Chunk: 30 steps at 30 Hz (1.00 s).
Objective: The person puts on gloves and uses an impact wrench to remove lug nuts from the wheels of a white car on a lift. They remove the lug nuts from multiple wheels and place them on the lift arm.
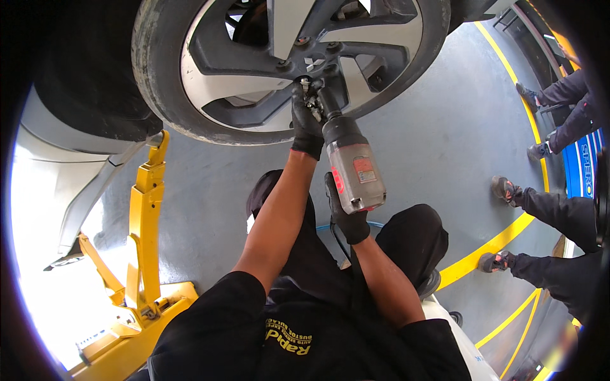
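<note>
Now the right hand (348, 216) grips the wrench (352, 165), its tip on a nut (305, 81) at 12 o'clock, the left hand (307, 124) pinches the tip, and spinning could catch a finger.

The wheel (286, 57) is cut off by the top edge, so its upper half is out of sight. The left hand (307, 124) covers the socket end of the impact wrench (348, 162), hiding the lug nut. The people standing at the right (559, 216) show only legs and shoes.

Bright glare at left, sharp centre, fisheye-bent dark rim.
</note>
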{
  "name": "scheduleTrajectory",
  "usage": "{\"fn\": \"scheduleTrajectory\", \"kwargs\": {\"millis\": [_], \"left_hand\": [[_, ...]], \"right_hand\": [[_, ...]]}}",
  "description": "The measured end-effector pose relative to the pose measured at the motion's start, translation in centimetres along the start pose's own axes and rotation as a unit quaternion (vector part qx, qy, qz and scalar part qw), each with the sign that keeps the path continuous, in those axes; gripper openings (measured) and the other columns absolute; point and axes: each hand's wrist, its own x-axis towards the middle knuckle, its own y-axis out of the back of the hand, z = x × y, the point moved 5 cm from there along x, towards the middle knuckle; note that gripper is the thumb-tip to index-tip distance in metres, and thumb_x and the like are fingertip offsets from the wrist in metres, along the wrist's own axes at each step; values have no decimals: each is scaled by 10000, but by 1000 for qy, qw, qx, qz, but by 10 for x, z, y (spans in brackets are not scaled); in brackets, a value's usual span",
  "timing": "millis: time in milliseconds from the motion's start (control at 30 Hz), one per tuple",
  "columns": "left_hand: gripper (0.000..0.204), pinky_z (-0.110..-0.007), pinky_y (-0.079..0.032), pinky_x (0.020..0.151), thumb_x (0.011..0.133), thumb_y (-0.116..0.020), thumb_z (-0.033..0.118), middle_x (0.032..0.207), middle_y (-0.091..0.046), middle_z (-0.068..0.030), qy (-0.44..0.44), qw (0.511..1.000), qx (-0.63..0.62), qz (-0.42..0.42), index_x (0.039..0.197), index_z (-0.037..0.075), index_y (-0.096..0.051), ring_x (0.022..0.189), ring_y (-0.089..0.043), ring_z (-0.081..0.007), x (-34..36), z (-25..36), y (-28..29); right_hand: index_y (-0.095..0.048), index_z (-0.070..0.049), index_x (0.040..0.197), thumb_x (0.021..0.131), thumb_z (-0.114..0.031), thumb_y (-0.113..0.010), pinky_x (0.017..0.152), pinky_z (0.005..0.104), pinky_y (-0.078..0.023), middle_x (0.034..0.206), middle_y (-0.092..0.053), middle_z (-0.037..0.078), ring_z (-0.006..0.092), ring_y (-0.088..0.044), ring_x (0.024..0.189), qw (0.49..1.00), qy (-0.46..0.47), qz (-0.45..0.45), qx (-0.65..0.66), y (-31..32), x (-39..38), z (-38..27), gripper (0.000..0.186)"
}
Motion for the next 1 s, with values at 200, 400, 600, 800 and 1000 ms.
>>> {"fn": "scheduleTrajectory", "kwargs": {"millis": [200,400,600,800,1000], "left_hand": [[247,-230,-353,434,967,-516,326,614,-492,33,11,990,-10,140,883,107,-593,506,-475,-95,-90,14,-53],[311,-253,-411,528,1028,-523,298,719,-528,2,-298,831,464,-70,1100,6,-600,560,-506,-112,-218,104,-112],[276,-249,-503,656,977,-656,289,826,-670,-4,102,761,592,243,1007,21,-710,716,-606,-71,-392,278,-129],[456,-446,-539,709,848,-622,461,783,-703,-208,145,257,866,404,759,27,-731,729,-704,-336,-590,517,2],[456,-487,-543,771,805,-621,507,869,-724,-205,313,111,843,423,834,75,-764,843,-707,-379,-706,651,135]], "right_hand": [[-714,-35,1063,905,-61,-717,754,356,-542,920,-697,78,210,-672,822,987,-144,53,-49,38,-9,-32,160],[-694,-56,1076,963,-166,-655,713,313,-473,821,-627,19,144,-581,745,929,-362,42,65,91,-8,-58,162],[-656,-38,1059,939,-85,-641,608,277,-432,778,-588,8,114,-544,664,865,-457,62,200,89,-26,-102,130],[-650,29,1103,950,-98,-626,745,339,-500,957,-663,81,197,-609,824,912,-395,-39,105,54,-80,-176,200],[-631,25,1159,935,-105,-655,818,375,-518,1112,-669,145,266,-638,909,911,-325,-254,-13,31,-185,-197,260]]}}
